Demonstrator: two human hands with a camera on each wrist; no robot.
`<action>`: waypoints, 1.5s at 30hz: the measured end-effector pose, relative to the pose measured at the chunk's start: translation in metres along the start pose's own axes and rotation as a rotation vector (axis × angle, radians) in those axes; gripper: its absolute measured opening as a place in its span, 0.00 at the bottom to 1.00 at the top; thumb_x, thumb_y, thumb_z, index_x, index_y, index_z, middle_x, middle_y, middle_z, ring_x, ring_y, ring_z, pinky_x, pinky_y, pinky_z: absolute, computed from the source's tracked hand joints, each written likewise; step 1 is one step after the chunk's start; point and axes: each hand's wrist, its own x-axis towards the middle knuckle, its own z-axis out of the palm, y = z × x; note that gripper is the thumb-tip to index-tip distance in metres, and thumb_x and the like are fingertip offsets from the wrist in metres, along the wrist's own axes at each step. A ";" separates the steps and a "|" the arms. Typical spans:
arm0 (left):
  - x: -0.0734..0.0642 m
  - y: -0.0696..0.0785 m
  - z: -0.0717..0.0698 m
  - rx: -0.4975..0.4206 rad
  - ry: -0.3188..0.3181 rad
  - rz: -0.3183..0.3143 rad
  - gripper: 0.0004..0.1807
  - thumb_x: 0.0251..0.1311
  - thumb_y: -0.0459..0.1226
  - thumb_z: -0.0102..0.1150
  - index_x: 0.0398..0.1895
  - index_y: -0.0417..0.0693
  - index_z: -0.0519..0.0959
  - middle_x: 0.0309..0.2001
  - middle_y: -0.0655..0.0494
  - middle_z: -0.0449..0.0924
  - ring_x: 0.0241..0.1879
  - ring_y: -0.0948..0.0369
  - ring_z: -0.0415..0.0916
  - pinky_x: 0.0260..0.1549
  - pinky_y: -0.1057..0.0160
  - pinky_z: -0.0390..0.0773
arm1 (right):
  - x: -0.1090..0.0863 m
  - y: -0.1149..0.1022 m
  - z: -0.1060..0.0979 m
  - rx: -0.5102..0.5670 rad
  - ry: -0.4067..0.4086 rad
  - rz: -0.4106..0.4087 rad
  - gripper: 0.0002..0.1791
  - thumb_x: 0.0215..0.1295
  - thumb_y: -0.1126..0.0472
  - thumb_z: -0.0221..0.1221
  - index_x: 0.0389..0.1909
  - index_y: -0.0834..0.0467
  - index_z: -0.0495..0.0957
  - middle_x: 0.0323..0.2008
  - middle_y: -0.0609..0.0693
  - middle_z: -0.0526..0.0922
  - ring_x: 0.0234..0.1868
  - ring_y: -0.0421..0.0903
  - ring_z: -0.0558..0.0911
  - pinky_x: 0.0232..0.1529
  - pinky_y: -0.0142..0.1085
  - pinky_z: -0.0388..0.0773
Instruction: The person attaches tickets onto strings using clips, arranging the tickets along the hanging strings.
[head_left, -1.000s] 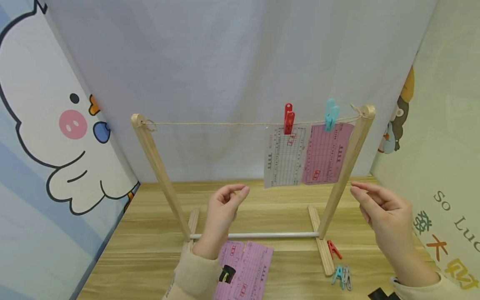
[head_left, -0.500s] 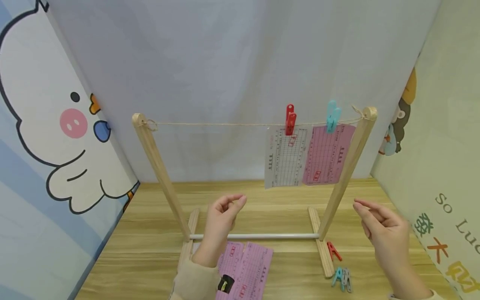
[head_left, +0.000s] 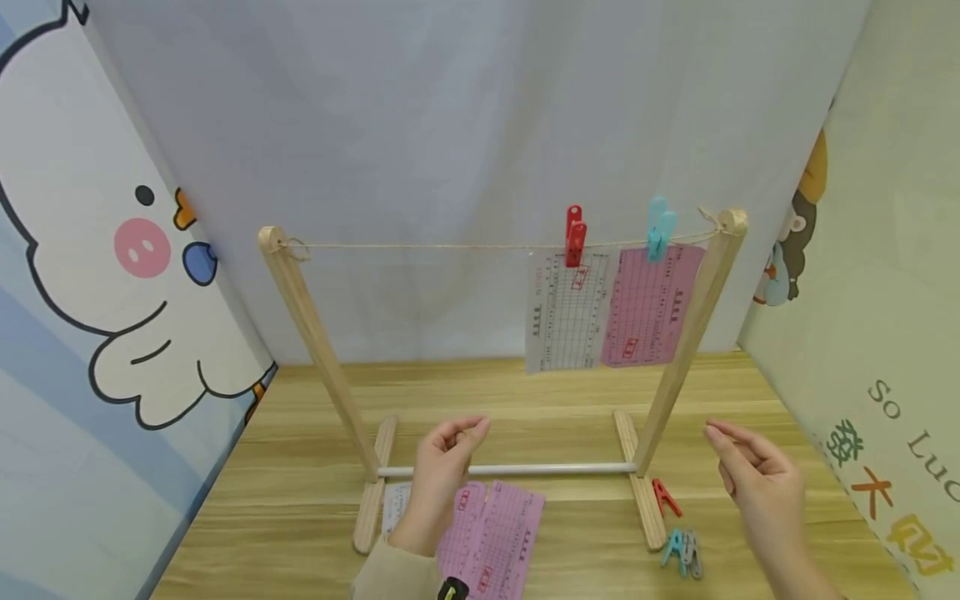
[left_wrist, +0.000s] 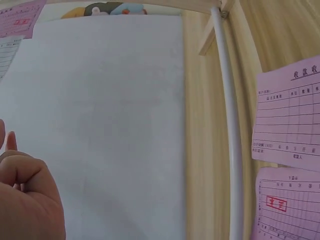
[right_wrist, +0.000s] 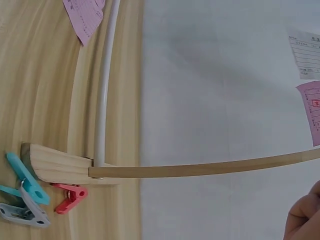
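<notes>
My left hand (head_left: 442, 458), thumb and fingertips near each other, hovers over the table just above the pink receipt sheets (head_left: 512, 529) and holds nothing. Off to the right, my right hand (head_left: 763, 483) hangs with loosely bent fingers, also holding nothing, above and beside the loose clothespins. A red clothespin (head_left: 575, 240) fixes a white receipt sheet (head_left: 568, 325) to the string (head_left: 420, 247). Next to it a light blue clothespin (head_left: 660, 232) holds a pink receipt sheet (head_left: 647, 321). The left wrist view catches part of the left hand (left_wrist: 30, 200).
A wooden frame (head_left: 686, 350) carries the string; a white rod (head_left: 555, 469) joins its feet. On the table by the right foot lie a red clothespin (head_left: 666, 497), a blue one (head_left: 675, 550) and a grey one (head_left: 692, 557). A white sheet (head_left: 394, 505) peeks out beside my left forearm.
Both hands have sunk lower toward the table, the right one also drifting slightly left. The hanging sheets and the loose clothespins stay as they were.
</notes>
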 end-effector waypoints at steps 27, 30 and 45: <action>-0.013 -0.070 -0.023 0.154 0.067 -0.146 0.21 0.61 0.42 0.66 0.53 0.37 0.79 0.22 0.65 0.63 0.21 0.68 0.57 0.20 0.74 0.58 | -0.020 0.079 -0.032 -0.339 0.118 0.246 0.06 0.66 0.54 0.65 0.31 0.38 0.85 0.07 0.41 0.62 0.07 0.35 0.55 0.08 0.38 0.53; -0.014 -0.073 -0.023 0.166 0.056 -0.149 0.21 0.61 0.42 0.66 0.52 0.38 0.80 0.22 0.64 0.61 0.20 0.69 0.55 0.19 0.75 0.58 | -0.020 0.087 -0.037 -0.388 0.111 0.251 0.08 0.66 0.53 0.64 0.29 0.34 0.83 0.08 0.41 0.62 0.07 0.35 0.55 0.08 0.37 0.55; -0.019 -0.104 -0.023 0.288 0.073 -0.227 0.24 0.63 0.49 0.63 0.56 0.44 0.79 0.25 0.63 0.72 0.24 0.66 0.65 0.25 0.71 0.68 | -0.014 0.123 -0.051 -0.599 0.038 0.303 0.11 0.66 0.47 0.64 0.40 0.49 0.85 0.10 0.41 0.62 0.11 0.36 0.59 0.12 0.34 0.60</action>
